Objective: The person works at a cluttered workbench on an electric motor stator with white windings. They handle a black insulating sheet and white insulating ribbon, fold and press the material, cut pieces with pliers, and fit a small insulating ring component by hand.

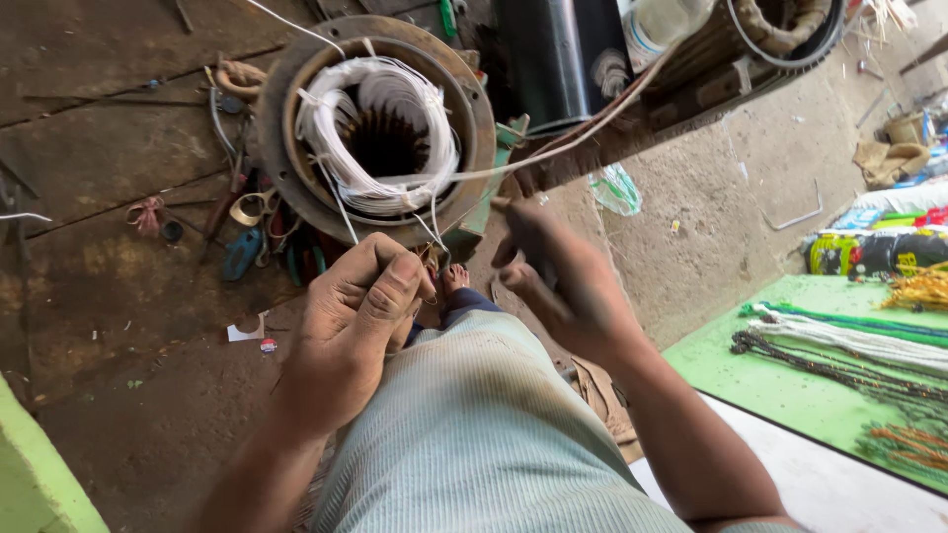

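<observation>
Left hand point(360, 306) pinching a white cord point(341, 212) between thumb and fingers; right hand point(558, 281) curled, grip unclear. Just beyond, round rusty motor stator point(281, 148) wound with white coils point(326, 128). Far right, black-and-yellow printed package point(869, 252) beside green mat point(760, 370).
</observation>
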`<action>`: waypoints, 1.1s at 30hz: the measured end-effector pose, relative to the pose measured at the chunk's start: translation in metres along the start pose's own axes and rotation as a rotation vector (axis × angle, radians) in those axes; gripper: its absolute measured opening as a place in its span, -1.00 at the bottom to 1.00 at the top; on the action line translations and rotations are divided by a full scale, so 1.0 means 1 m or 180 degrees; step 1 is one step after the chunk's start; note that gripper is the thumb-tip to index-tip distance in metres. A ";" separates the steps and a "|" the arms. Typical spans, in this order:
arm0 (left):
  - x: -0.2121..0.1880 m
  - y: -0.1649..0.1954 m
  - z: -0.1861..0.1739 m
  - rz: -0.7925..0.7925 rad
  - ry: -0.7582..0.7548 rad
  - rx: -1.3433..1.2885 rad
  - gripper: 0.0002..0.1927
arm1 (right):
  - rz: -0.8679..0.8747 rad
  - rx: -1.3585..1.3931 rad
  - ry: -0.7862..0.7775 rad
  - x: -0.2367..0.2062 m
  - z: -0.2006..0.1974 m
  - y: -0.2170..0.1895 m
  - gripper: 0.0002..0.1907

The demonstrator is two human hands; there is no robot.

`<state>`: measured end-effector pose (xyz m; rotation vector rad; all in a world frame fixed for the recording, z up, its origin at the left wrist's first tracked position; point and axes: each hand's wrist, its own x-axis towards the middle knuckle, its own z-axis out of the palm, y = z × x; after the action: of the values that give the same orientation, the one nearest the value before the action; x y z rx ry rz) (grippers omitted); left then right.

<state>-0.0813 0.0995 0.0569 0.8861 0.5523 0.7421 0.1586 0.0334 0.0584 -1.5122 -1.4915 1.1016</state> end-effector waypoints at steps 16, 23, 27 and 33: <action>0.002 -0.004 -0.017 0.0008 -0.0291 -0.0813 -0.65 | -0.0596 0.1161 -0.1383 0.045 0.011 -0.007 -0.48; 0.004 -0.004 -0.017 -0.0047 -0.0568 -0.1102 -0.62 | -0.1598 0.0256 -0.1130 0.044 -0.024 -0.007 -0.62; 0.005 0.003 -0.018 -0.0287 -0.0528 -0.1050 -0.62 | -0.1263 0.1521 -0.0475 0.039 -0.049 -0.012 -0.63; 0.013 0.002 -0.014 -0.0379 -0.0589 -0.1473 -0.70 | -0.0742 0.0907 -0.1242 0.037 -0.012 -0.014 -0.42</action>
<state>-0.0838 0.1169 0.0496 0.4796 0.2491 0.6357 0.1630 0.0716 0.0727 -0.9383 -1.6330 1.4505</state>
